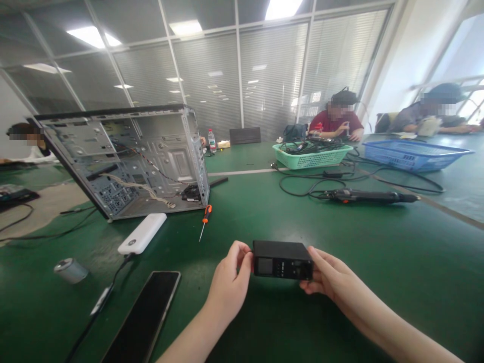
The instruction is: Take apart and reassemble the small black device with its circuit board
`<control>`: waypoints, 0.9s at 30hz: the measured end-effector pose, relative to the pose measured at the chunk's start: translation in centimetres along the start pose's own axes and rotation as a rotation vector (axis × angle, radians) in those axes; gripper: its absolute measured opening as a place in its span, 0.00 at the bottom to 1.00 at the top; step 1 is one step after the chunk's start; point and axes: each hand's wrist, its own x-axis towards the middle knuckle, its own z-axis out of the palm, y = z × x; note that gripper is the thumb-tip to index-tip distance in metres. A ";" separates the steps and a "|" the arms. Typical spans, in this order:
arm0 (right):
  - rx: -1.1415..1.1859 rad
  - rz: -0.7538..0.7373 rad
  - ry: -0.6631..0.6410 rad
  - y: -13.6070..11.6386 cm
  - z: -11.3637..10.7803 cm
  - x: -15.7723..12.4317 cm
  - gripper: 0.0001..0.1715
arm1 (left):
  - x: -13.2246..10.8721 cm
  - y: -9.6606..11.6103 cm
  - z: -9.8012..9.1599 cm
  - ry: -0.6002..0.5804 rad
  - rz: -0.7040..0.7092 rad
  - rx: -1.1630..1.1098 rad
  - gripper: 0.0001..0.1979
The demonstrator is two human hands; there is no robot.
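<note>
A small black box (pixel 283 260) with a dark display and small markings on its front is held between my two hands above the green table. My left hand (pixel 235 275) pinches something at its left end, too small to make out. Fingers and thumb of my right hand (pixel 327 272) grip the box's right end. Beyond my left hand, an orange and black screwdriver (pixel 206 216) lies on the table. An open metal computer case (pixel 151 161) stands at the left, with loose cables inside.
On the green table (pixel 242 201) are a white power bank (pixel 142 233) with a cable, a phone (pixel 145 315), a metal cylinder (pixel 71 270), a black electric screwdriver (pixel 370 196), a green basket (pixel 312 158) of cables and a blue basket (pixel 414 156). People sit farther back.
</note>
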 end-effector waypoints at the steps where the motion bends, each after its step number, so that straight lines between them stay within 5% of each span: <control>1: -0.050 -0.021 -0.003 -0.1 0.1 0.0 0.36 | 0.0 0.0 0.0 0.006 -0.019 -0.013 0.10; 7: -0.298 -0.074 -0.020 -0.8 0.7 0.3 0.43 | 0.3 -0.5 -0.1 -0.018 -0.087 -0.068 0.16; 18: -0.248 -0.012 -0.045 0.1 0.5 0.1 0.33 | 0.4 -0.1 0.1 -0.047 -0.103 -0.064 0.18; 27: -0.314 -0.084 0.025 -0.4 0.8 0.5 0.40 | 0.5 -1.4 0.5 -0.050 -0.105 -0.142 0.18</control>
